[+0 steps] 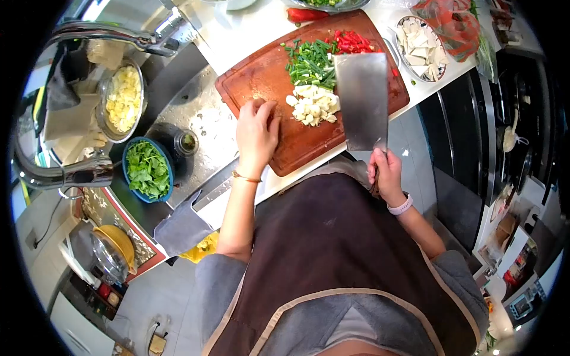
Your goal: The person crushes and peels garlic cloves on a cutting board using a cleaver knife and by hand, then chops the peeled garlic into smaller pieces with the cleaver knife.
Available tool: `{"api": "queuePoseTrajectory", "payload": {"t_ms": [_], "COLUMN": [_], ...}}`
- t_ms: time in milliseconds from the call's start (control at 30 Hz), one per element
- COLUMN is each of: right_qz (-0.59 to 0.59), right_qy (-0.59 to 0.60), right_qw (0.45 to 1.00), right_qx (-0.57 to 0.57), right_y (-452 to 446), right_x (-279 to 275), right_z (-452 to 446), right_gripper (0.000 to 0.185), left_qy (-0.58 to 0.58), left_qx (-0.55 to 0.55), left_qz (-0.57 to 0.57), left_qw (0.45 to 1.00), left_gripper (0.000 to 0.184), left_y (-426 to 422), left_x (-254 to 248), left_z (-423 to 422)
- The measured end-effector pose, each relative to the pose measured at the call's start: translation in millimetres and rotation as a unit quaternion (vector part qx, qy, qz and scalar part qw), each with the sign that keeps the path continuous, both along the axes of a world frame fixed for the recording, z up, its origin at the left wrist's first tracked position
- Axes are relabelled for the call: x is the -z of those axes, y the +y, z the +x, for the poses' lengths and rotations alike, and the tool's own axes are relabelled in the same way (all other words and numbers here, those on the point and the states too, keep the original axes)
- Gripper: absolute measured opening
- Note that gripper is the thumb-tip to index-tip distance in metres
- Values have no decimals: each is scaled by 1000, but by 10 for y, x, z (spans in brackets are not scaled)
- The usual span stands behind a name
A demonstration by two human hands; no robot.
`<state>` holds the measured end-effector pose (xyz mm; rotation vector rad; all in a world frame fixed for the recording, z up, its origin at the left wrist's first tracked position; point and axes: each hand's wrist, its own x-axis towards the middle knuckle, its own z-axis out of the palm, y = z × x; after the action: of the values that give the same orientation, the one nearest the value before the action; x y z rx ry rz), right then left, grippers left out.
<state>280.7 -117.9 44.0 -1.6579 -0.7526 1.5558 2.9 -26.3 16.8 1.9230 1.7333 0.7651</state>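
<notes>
My right hand (385, 172) is wrapped round the handle of a cleaver (362, 101). Its broad blade covers the right part of a brown cutting board (320, 151). On the board's left side rests my left hand (257, 133), fingers curled down together, and whatever may be under them is hidden. Small pale bits lie by its fingertips. Chopped garlic (314, 107) sits in a heap between my left hand and the blade. Behind it are cut green scallions (310, 62) and chopped red chili (351, 43), partly covered by the blade.
Left of the board is a sink (199, 98) with a blue bowl (171, 190) of leafy greens and a metal bowl (142, 113) of yellow-white pieces. A faucet (89, 32) arches over it. A plate (440, 72) of sliced white food stands right of the board, near plastic bags (454, 29).
</notes>
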Motion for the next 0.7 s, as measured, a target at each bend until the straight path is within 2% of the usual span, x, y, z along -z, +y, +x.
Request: {"api": "queuePoseTrajectory", "payload": {"t_ms": [67,167,267,333,400,500,533,600,667,700], "right_qz": [-19,-23,-31,-38,-44,-58,-57,-60,-34,-36], "right_qy": [-3,27,32,28,27,37,38,39,23,23], "right_qw": [1000,999,999,999,999,997,997,997,999,999], "right_qx": [17,31,27,20,12,20,20,21,2,3], "right_y": [39,49,1,-24,-52,-77,-74,-75,-75,-75], "right_x": [-68,1,71,74,90,139,153,182,205,205], "right_z": [-36,-13,4,6,12,31,44,79,128,146], "right_gripper": [31,32,32,32,32,32,32,32,33,33], "left_qy": [-44,-52,-42,-40,-89,-292,-381,-370,-361,-290], "left_qx": [12,35,36,40,16,-96,-169,-202,-256,-322], "left_qz": [7,-19,-24,11,34,-99,-177,-147,-33,-3], "left_qw": [999,998,998,998,995,946,892,895,896,901], "left_gripper": [25,27,23,14,10,6,3,5,5,6], "left_y": [-30,37,105,129,98,-24,-42,-107,-138,-172], "left_x": [6,47,121,187,188,114,-19,-44,17,86], "left_z": [159,342,438,426,407,336,305,75,-254,-461]}}
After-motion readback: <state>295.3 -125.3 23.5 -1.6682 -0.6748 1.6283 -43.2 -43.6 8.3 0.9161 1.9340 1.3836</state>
